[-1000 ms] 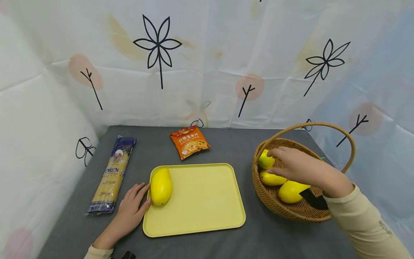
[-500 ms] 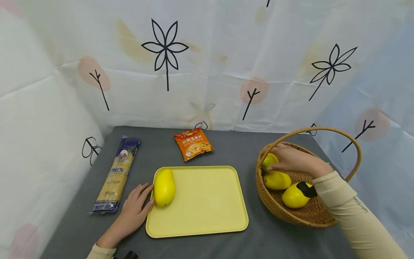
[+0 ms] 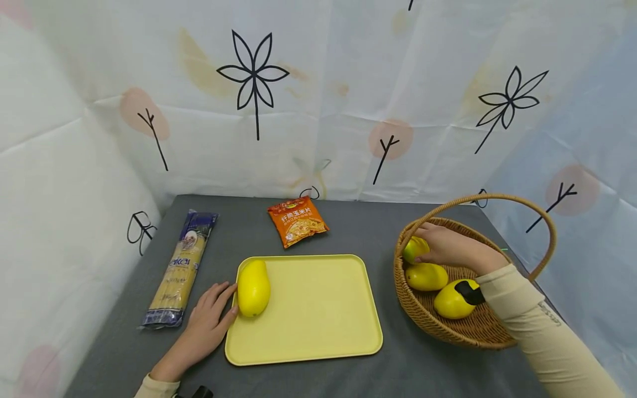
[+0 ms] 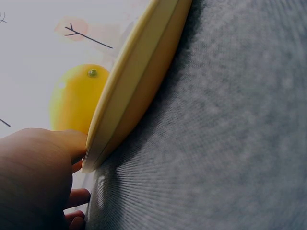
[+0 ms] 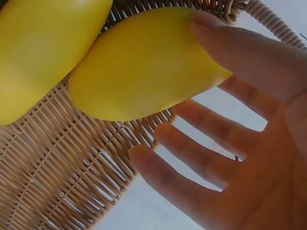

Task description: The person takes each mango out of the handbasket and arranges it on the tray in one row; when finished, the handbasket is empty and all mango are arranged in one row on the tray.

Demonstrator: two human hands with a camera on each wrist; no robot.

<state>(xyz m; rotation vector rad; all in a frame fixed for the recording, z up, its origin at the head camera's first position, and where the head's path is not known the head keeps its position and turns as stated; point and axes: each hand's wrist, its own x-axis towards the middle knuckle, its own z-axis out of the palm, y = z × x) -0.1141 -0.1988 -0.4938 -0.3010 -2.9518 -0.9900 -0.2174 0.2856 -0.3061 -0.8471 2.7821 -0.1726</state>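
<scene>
1. Basket: round, woven wicker, ribbed wall, sitting at R end of the desk; handle is arching over it.
2. Inside, three smooth, glossy fruits are lying: far fruit, greenish-yellow, at the L wall; middle fruit just beside it; near fruit, partly hidden by a black strap.
3. Tray: flat, yellow, w/ rounded corners & thin raised rim; it's carrying a long, smooth yellow fruit along its L edge.
4. Grey cloth is covering the desk; a strip of it is running btwn tray & basket, keeping them apart.
5. Pasta pack, shiny plastic, blue ends, is lying L of tray; crinkled orange packet is lying behind it.
6. R hand: narrowed, holding far fruit btwn thumb & fingers; fingertips behind it are hidden, so can't tell how many are touching.
7. L hand: relaxed, holding nothing, fingertips resting at tray's L rim.
</scene>
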